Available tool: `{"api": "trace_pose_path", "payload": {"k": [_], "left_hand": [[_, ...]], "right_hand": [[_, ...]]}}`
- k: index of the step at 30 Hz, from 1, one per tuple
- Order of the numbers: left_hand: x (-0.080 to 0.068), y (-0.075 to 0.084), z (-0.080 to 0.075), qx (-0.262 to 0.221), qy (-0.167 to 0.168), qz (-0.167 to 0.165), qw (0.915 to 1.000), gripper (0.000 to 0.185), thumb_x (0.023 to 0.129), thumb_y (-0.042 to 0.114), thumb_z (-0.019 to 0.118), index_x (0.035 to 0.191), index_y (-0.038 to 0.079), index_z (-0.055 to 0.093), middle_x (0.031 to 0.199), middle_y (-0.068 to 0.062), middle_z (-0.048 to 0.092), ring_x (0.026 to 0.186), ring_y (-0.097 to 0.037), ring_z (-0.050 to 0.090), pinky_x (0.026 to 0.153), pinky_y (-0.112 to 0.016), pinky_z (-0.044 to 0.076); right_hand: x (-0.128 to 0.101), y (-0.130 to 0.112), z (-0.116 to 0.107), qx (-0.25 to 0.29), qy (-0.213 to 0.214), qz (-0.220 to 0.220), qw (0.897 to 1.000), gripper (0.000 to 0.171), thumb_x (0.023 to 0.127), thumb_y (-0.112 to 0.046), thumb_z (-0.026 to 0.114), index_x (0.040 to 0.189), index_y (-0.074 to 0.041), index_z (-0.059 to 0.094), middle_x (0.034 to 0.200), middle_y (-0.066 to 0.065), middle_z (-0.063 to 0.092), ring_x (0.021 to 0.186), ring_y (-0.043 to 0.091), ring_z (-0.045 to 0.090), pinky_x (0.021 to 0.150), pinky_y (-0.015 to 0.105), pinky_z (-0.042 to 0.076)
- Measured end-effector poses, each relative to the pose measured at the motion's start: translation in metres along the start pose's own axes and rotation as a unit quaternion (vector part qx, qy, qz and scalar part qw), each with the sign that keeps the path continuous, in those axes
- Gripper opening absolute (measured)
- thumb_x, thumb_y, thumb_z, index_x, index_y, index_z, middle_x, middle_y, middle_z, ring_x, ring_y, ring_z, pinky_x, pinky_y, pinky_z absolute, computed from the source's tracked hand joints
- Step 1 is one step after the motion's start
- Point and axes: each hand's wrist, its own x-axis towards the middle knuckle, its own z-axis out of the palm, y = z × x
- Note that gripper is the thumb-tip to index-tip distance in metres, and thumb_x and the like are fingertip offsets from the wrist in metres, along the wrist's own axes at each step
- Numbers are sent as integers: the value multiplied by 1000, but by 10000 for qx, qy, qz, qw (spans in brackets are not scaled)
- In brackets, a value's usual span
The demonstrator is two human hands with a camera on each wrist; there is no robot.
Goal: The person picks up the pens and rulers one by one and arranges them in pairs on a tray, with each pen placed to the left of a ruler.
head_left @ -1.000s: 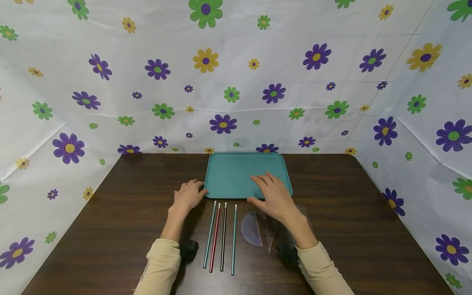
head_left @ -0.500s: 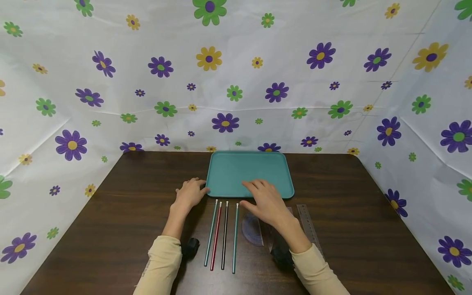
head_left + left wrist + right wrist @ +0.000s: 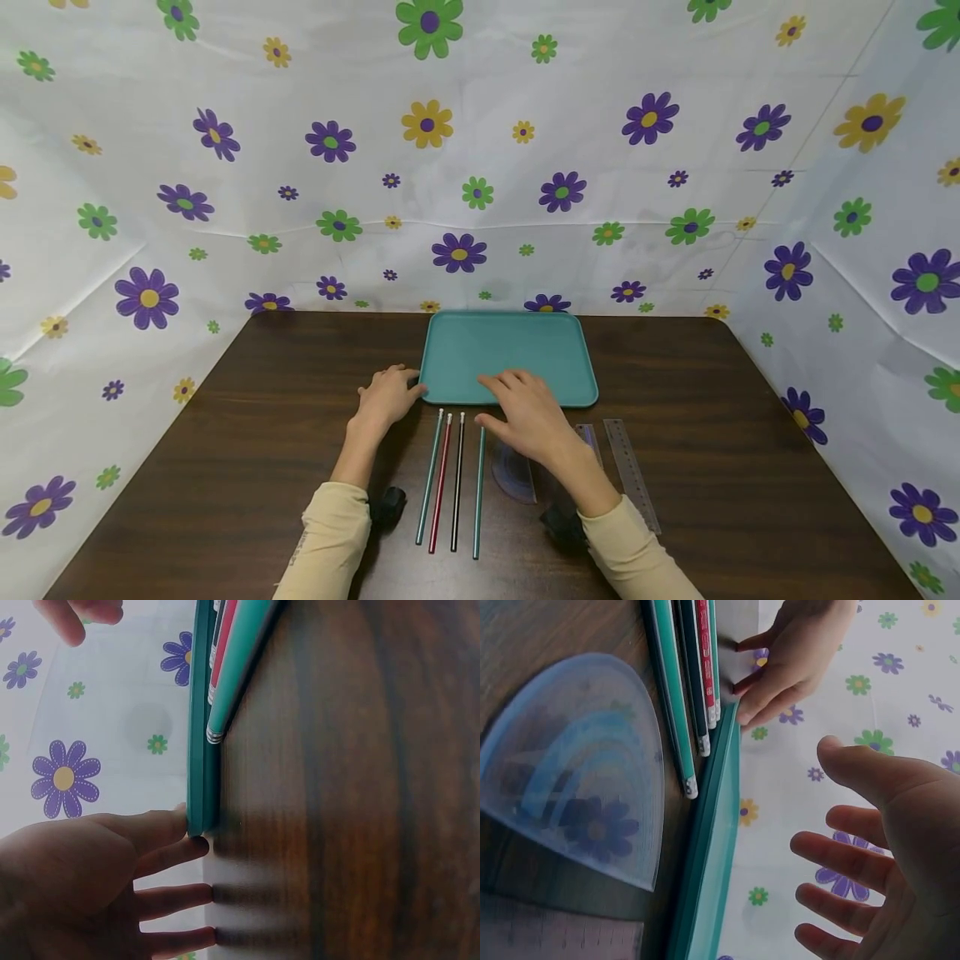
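Note:
My left hand is at the near left corner of the teal tray. In the left wrist view its thumb touches the tray's rim, while the straight fingers reach down to the table beside the corner. My right hand hovers, holding nothing, over the tray's near edge, fingers spread and relaxed. Below the tray lie several pencils: a green one, a red one, a black one and another green one, whose eraser end the right thumb hides in the head view.
A clear protractor lies right of the pencils. Beside it is a clear set square, mostly hidden under the right forearm. A clear ruler lies further right. Flowered white cloth hangs behind the dark wooden table.
My right hand has moved left and slightly lower, from above the set square toward the pencils, uncovering the ruler. The left hand stays at the tray's corner.

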Motion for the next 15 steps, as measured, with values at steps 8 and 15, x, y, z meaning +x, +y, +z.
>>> {"api": "trace_pose_path", "payload": {"k": [8, 15], "left_hand": [[-1, 1, 0, 10, 7, -35, 10000, 51, 101, 38, 57, 143, 10, 55, 155, -22, 40, 141, -52, 34, 104, -82, 21], [-1, 3, -1, 80, -2, -93, 9999, 51, 101, 38, 57, 142, 9, 56, 154, -22, 40, 140, -52, 34, 104, -81, 23]], "right_hand": [[4, -10, 5, -146, -87, -177, 9997, 54, 92, -45, 68, 137, -14, 60, 126, 6, 66, 121, 32, 58, 102, 54, 47], [8, -20, 8, -213, -212, -263, 9992, 51, 93, -45, 67, 134, -16, 62, 124, 5, 66, 117, 30, 58, 100, 53, 47]]}}
